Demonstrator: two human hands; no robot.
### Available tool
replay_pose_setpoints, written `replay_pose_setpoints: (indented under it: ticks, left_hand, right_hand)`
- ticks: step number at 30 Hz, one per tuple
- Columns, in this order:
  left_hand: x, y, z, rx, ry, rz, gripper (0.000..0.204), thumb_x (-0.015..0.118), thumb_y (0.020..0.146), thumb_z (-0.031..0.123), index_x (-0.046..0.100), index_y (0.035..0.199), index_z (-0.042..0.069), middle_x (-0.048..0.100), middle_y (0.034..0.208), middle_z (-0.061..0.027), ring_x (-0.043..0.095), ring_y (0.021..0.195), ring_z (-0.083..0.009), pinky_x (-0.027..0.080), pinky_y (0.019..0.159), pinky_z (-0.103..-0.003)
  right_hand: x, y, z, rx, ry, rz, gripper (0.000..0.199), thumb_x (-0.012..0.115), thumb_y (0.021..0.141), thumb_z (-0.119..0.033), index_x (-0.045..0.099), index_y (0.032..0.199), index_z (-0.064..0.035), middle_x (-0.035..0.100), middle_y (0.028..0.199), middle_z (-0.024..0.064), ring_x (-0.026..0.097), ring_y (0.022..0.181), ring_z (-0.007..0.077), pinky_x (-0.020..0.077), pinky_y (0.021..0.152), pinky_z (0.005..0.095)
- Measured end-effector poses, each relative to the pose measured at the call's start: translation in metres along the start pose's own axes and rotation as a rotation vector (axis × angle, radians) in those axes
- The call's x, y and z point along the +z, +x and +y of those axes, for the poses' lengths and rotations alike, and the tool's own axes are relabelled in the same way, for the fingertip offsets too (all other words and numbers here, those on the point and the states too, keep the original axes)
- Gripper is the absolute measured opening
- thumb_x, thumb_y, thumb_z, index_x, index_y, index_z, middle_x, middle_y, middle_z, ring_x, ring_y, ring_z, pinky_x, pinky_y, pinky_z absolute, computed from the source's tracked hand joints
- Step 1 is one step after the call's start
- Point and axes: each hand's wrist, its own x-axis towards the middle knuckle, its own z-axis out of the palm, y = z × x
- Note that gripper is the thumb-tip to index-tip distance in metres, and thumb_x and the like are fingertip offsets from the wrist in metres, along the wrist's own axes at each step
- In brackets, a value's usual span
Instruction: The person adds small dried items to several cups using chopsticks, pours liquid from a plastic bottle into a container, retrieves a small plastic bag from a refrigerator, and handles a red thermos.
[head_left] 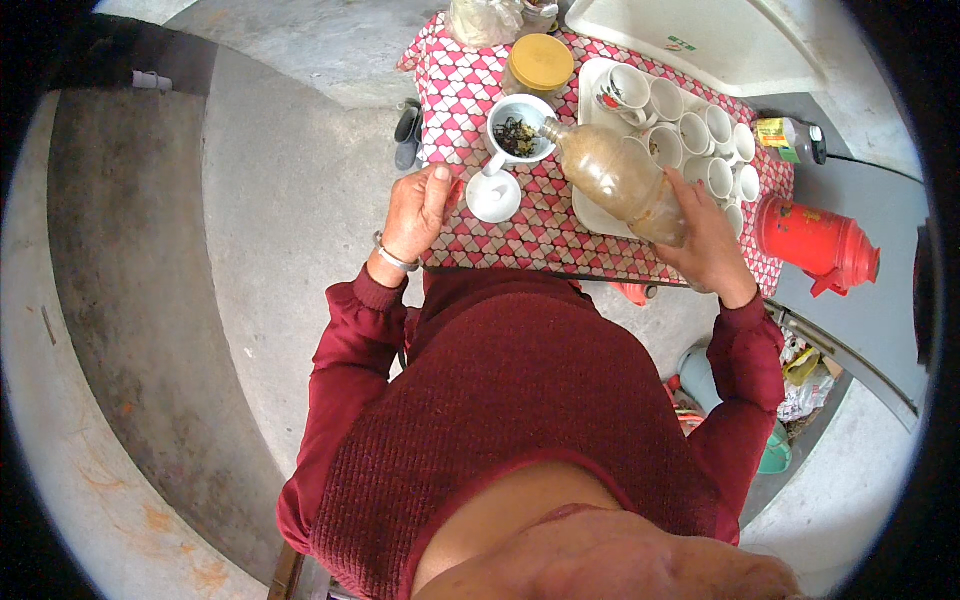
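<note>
My right hand [708,240] grips a clear plastic bottle [612,175] of brownish liquid, tilted with its neck over a white mug [519,133] that holds dark leaves. A white lid [494,195] lies just in front of the mug. My left hand [420,212] rests on the near left edge of the table, fingers together, holding nothing, a metal bracelet on its wrist. The table [470,90] wears a red and white heart-pattern cloth.
A white tray [592,85] with several small white cups sits behind the bottle. A yellow-lidded jar [539,63] and a plastic bag [483,20] stand at the far edge. A red thermos [815,240] and a small bottle [790,135] lie to the right. Concrete floor spreads left.
</note>
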Motion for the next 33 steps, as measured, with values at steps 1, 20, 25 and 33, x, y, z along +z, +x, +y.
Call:
replay_pose_setpoints:
  ticks: [1, 20, 25, 33]
  left_hand:
    - [0.000, 0.000, 0.000, 0.003, 0.001, 0.000, 0.053, 0.035, 0.095, 0.042, 0.052, 0.063, 0.004, 0.045, 0.049, -0.0001, 0.043, 0.045, -0.0094, 0.036, 0.043, -0.026]
    - [0.001, 0.001, 0.006, 0.024, 0.029, -0.019, 0.053, 0.030, 0.096, 0.043, 0.057, 0.077, 0.002, 0.048, 0.053, -0.0003, 0.045, 0.045, -0.0086, 0.035, 0.042, -0.023]
    - [0.001, 0.003, 0.010, 0.063, 0.019, -0.031, 0.050, 0.031, 0.096, 0.043, 0.057, 0.084, 0.003, 0.050, 0.057, -0.0003, 0.047, 0.046, -0.0078, 0.036, 0.042, -0.022]
    - [0.012, 0.012, 0.030, 0.011, -0.417, -0.136, 0.039, 0.045, 0.094, 0.040, 0.053, 0.107, 0.005, 0.057, 0.076, -0.0010, 0.052, 0.056, -0.0055, 0.039, 0.048, -0.016]
  right_hand:
    - [-0.003, 0.000, -0.004, -0.002, 0.008, 0.003, 0.089, 0.075, 0.058, -0.015, 0.031, 0.136, -0.0063, 0.052, 0.112, 0.0184, 0.053, 0.098, 0.0360, 0.0426, 0.085, 0.0407]
    - [0.014, -0.002, 0.010, 0.043, 0.191, -0.020, 0.087, 0.074, 0.060, -0.013, 0.032, 0.136, -0.0075, 0.051, 0.112, 0.0196, 0.051, 0.102, 0.0367, 0.0424, 0.088, 0.0397]
    - [0.032, -0.005, 0.022, 0.073, 0.270, -0.055, 0.088, 0.075, 0.060, -0.016, 0.031, 0.136, -0.0073, 0.050, 0.115, 0.0215, 0.051, 0.105, 0.0378, 0.0424, 0.089, 0.0402]
    - [0.062, -0.020, 0.034, -0.019, 0.601, -0.016, 0.088, 0.076, 0.060, -0.019, 0.032, 0.136, -0.0073, 0.044, 0.130, 0.0163, 0.044, 0.119, 0.0279, 0.0372, 0.097, 0.0379]
